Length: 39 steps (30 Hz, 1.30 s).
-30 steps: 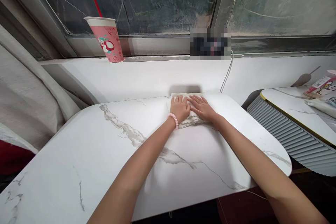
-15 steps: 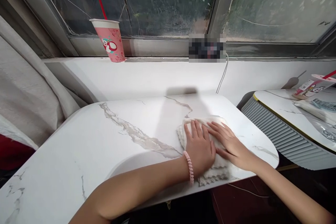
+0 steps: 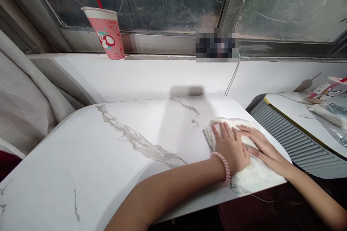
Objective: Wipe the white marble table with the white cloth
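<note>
Both my hands press flat on a folded white cloth [image 3: 252, 175] near the front right corner of a white marble-patterned table [image 3: 114, 158]. My left hand [image 3: 231, 148], with a pink coiled band at the wrist, covers the cloth's left part, fingers spread. My right hand [image 3: 261, 146] lies beside it on the cloth's right part, its fingers pointing left and overlapping the left hand's fingertips.
A pink paper cup [image 3: 104, 32] with a red straw stands on the window ledge at back left. A white cable [image 3: 233, 75] hangs down the wall. A second table [image 3: 300, 115] at right carries a cup and packets. A grey curtain [image 3: 24, 94] hangs left.
Both hands slid the cloth from the table's far edge toward me, then to the right, near the front right corner.
</note>
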Each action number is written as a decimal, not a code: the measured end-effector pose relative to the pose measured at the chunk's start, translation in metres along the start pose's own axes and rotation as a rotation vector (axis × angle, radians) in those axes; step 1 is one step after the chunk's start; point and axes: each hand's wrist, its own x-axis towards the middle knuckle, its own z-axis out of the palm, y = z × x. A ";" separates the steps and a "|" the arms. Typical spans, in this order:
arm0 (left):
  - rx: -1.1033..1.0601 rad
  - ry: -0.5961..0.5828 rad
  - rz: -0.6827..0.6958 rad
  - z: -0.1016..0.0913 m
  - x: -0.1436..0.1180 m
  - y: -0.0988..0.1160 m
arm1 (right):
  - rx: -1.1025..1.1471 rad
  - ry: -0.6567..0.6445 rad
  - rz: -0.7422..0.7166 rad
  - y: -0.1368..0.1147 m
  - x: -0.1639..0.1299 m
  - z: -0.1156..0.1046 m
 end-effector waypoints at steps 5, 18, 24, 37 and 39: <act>-0.004 0.025 -0.025 0.010 0.028 -0.019 | -0.090 0.011 0.014 0.013 0.036 0.006; 0.011 -0.034 -0.184 0.005 0.134 -0.143 | -0.070 0.088 -0.009 0.060 0.205 0.054; 0.050 -0.035 -0.201 0.019 0.153 -0.123 | -0.050 0.015 -0.085 0.097 0.199 0.035; 0.019 -0.052 -0.136 0.033 0.136 -0.059 | 0.096 0.111 0.078 0.118 0.121 0.004; 0.022 -0.026 -0.109 0.031 0.122 -0.051 | 0.004 0.089 0.049 0.107 0.106 0.003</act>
